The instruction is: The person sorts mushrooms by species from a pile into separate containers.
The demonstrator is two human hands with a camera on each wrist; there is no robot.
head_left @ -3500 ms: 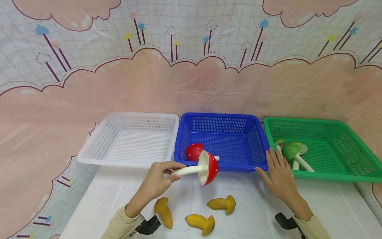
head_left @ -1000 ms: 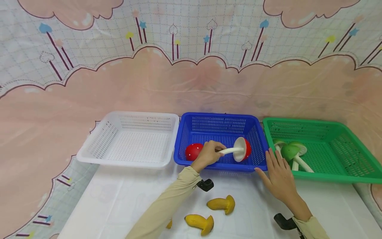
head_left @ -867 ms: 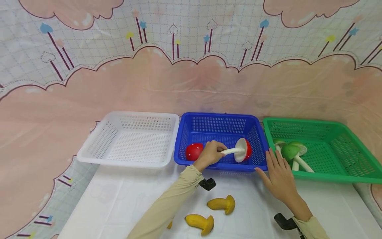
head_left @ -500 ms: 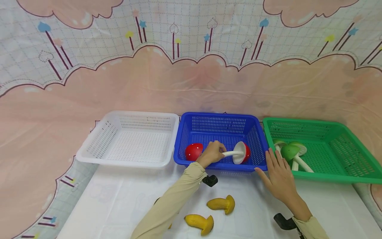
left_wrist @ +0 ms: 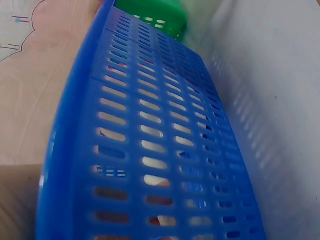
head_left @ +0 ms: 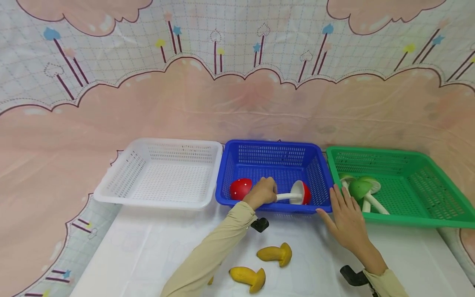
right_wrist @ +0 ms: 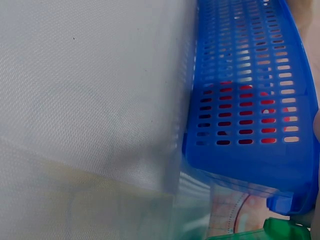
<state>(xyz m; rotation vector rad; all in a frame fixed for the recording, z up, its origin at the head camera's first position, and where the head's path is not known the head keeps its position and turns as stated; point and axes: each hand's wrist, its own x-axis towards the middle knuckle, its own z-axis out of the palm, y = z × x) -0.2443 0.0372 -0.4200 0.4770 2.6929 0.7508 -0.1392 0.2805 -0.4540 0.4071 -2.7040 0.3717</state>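
My left hand [head_left: 262, 193] reaches into the blue basket [head_left: 278, 208] and grips the stem end of a red-capped toy mushroom [head_left: 303, 193]. Its cap, white-spotted and facing right, is low in the basket at the right end. To the left of that hand lies another red mushroom [head_left: 241, 189], its stem hidden. Fingers spread, my right hand [head_left: 346, 218] rests at the meeting rims of the blue and green baskets. In the left wrist view the slotted blue wall [left_wrist: 145, 125] covers most of the work; pale bits show through. Red shows through the slots in the right wrist view.
The white basket [head_left: 148, 201] stands at left. In the green basket [head_left: 419, 220] at right lie several green mushrooms [head_left: 360, 189]. Yellow mushrooms [head_left: 274, 253] lie on the white table [head_left: 311, 264] in front; one is mostly hidden under the left sleeve [head_left: 211, 251].
My left hand has carried the red mushroom from above the table's front into the blue basket, then lowered it toward the basket floor. The right hand has stayed in place.
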